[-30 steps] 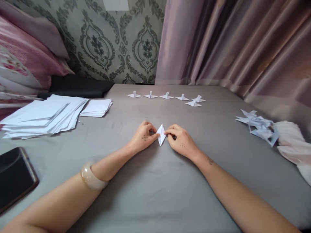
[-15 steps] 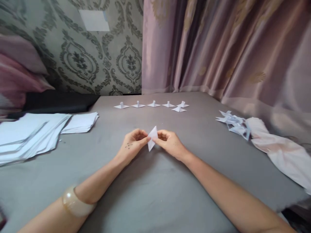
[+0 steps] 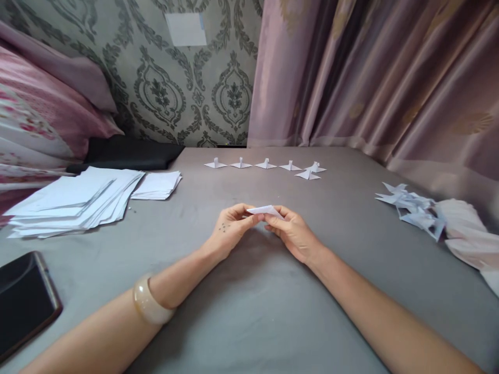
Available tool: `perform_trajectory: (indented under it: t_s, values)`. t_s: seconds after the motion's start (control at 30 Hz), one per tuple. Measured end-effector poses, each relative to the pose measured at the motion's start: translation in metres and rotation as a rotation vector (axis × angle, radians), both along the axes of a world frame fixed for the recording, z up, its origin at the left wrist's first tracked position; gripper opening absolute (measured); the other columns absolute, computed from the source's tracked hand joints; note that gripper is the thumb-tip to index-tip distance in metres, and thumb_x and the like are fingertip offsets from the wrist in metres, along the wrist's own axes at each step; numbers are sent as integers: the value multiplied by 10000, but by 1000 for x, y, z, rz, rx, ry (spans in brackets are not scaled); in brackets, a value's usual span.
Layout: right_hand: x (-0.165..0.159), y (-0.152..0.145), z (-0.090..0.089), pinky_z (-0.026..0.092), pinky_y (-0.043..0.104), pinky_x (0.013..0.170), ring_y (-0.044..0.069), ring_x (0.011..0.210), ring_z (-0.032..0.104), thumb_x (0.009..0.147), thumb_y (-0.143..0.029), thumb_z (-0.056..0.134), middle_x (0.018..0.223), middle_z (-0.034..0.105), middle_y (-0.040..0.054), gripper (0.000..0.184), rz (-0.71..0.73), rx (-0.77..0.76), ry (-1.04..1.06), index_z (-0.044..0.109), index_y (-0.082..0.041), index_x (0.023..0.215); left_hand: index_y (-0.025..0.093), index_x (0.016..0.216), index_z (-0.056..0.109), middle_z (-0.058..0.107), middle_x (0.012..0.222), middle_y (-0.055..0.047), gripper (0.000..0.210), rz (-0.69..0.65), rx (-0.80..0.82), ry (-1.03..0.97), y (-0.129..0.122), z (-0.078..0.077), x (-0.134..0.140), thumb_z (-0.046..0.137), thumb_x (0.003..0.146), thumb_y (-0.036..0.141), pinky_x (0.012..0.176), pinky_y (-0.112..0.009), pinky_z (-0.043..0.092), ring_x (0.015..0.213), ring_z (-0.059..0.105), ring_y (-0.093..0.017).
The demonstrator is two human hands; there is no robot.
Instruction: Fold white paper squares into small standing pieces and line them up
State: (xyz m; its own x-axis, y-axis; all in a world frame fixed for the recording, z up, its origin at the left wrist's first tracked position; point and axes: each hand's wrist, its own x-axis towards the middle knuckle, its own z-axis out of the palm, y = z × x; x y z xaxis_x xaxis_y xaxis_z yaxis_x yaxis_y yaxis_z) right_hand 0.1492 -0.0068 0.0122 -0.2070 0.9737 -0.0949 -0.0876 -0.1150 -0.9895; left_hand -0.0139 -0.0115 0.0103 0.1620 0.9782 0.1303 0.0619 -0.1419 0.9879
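A small piece of folded white paper [image 3: 265,210] is held between both hands at the middle of the view, its long pointed shape lying nearly level. My left hand [image 3: 233,228] pinches it from the left with thumb and fingers; a bangle circles that wrist. On the other side, my right hand [image 3: 294,232] grips the paper's right end, thumb on the near face. The fingertips behind the paper are partly hidden. Beyond the hands stands a row of several folded paper figures [image 3: 266,164] with spread points and a raised middle.
Stacks of white paper [image 3: 74,200] and smaller sheets [image 3: 156,185] lie at left on the grey-covered surface [image 3: 234,311]. A phone [image 3: 27,298] rests at the near left. Strung paper shapes [image 3: 413,210] lie beside pale cloth [image 3: 465,226] at right. A curtain [image 3: 351,78] hangs behind.
The folded paper has turned from upright to nearly level in my hands. My view has swung left, so the phone shows more fully and things sit farther right.
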Motion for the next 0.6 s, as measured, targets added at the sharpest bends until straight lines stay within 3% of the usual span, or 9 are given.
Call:
perform_trajectory:
  t_s: [0.1, 0.17, 0.23, 0.3, 0.43, 0.6]
  values:
    - [5, 3, -3, 463, 342, 839, 185, 954, 580, 762, -304, 673, 1005, 629, 45, 217, -143, 468, -378, 628, -223, 958, 168, 832, 636, 658, 854, -59, 139, 162, 466, 392, 1, -1, -7, 547, 863, 271, 760, -298, 452, 806, 576, -160]
    - [8, 5, -4, 449, 341, 856, 188, 963, 557, 802, -231, 628, 1007, 610, 51, 191, -190, 781, -597, 635, -236, 993, 169, 873, 626, 662, 910, -73, 124, 200, 784, 662, 2, -1, -12, 505, 880, 197, 790, -319, 435, 852, 562, -172]
    - [10, 5, -6, 445, 330, 842, 183, 915, 547, 850, -178, 557, 960, 607, 53, 175, -178, 985, -765, 647, -238, 987, 165, 926, 609, 673, 970, -80, 134, 174, 1009, 875, 2, -1, -15, 481, 889, 156, 791, -333, 423, 887, 561, -187]
    - [10, 6, -7, 440, 316, 803, 180, 859, 537, 878, -144, 500, 920, 615, 54, 198, -158, 1096, -914, 654, -226, 974, 156, 939, 594, 675, 1012, -82, 136, 145, 1139, 1008, 2, -1, -17, 465, 899, 138, 796, -342, 417, 911, 566, -199]
    - [10, 2, -9, 403, 320, 756, 185, 809, 518, 890, -110, 449, 881, 623, 62, 225, -67, 1140, -1198, 655, -193, 930, 136, 877, 581, 669, 931, -80, 186, 27, 1136, 1169, 2, -4, -16, 401, 920, 117, 791, -344, 420, 865, 574, -195]
    - [12, -5, -11, 391, 287, 704, 169, 840, 538, 855, -87, 443, 895, 617, 46, 228, 147, 919, -1241, 631, -202, 912, 137, 851, 597, 628, 829, -74, 153, -167, 790, 1143, -1, -8, -16, 448, 834, 108, 741, -333, 444, 793, 568, -196]
